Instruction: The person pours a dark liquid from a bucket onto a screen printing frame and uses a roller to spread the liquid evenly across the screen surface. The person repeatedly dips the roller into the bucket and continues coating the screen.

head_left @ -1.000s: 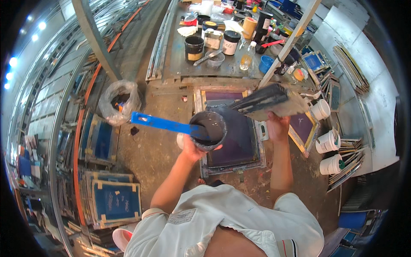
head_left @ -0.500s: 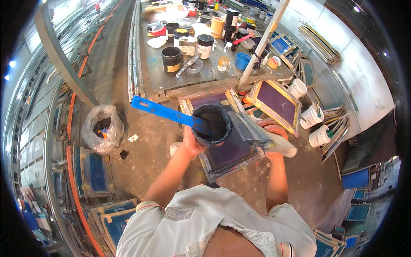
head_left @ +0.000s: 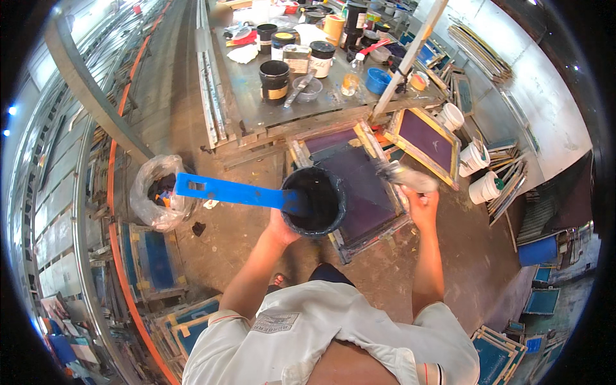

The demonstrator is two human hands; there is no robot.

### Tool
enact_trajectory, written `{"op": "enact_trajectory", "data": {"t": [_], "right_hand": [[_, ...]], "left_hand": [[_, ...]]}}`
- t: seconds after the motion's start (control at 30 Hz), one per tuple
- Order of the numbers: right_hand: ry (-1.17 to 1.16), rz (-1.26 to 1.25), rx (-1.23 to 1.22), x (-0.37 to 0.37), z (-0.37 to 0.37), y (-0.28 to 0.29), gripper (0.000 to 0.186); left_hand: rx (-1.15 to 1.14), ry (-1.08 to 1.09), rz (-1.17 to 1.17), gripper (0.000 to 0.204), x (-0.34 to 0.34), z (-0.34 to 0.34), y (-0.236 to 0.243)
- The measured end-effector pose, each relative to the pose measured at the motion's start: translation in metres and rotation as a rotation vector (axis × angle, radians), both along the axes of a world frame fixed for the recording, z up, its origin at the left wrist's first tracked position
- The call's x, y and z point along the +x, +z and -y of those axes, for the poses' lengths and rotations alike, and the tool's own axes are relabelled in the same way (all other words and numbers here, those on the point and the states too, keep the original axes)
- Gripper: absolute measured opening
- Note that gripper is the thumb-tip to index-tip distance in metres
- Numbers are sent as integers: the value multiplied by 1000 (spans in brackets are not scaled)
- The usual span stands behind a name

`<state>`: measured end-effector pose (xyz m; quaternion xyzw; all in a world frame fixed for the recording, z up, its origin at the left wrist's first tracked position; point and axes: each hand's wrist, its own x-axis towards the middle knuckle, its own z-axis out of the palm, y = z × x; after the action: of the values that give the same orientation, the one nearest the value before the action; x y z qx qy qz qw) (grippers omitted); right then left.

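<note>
My left hand (head_left: 282,228) is wrapped round a dark, ink-smeared tub (head_left: 341,204) held up before my chest. Inside it rests a flat blue spatula (head_left: 234,194), its slotted handle jutting out to the left. Out to the right, my right hand (head_left: 423,206) is closed on a squeegee (head_left: 410,178) with a pale handle and a dark-stained blade, blurred by motion. Below both hands lies a screen-printing frame (head_left: 362,215) with dark purple mesh, partly hidden by the tub. The squeegee is over this frame's right edge; whether they touch, I cannot tell.
A second purple-meshed screen (head_left: 423,138) leans beyond the squeegee, with white buckets (head_left: 474,159) to its right. Ahead, a metal table (head_left: 256,117) carries ink tubs, a bottle (head_left: 351,78) and a blue bowl (head_left: 378,80). A clear plastic bag (head_left: 144,192) stands at the left.
The squeegee has moved right, away from the tub, and turned in my right hand. The tub and spatula appear slightly lower and nearer me, and the view has shifted.
</note>
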<state>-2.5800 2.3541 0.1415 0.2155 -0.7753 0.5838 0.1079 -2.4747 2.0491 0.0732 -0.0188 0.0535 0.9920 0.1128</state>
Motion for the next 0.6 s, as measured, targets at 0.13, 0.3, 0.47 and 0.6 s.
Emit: {"op": "enact_trajectory", "data": {"t": [0.13, 0.3, 0.47, 0.6], "right_hand": [[179, 196, -683, -17, 33, -10, 48], [319, 373, -975, -35, 73, 17, 50], [320, 299, -747, -91, 65, 30, 47], [144, 212, -604, -156, 58, 39, 38]], "left_hand": [[-79, -91, 65, 70, -22, 24, -29], [-6, -180, 84, 73, -68, 30, -19], [-138, -181, -16, 69, -131, 44, 9], [-46, -169, 25, 72, -184, 48, 32]]}}
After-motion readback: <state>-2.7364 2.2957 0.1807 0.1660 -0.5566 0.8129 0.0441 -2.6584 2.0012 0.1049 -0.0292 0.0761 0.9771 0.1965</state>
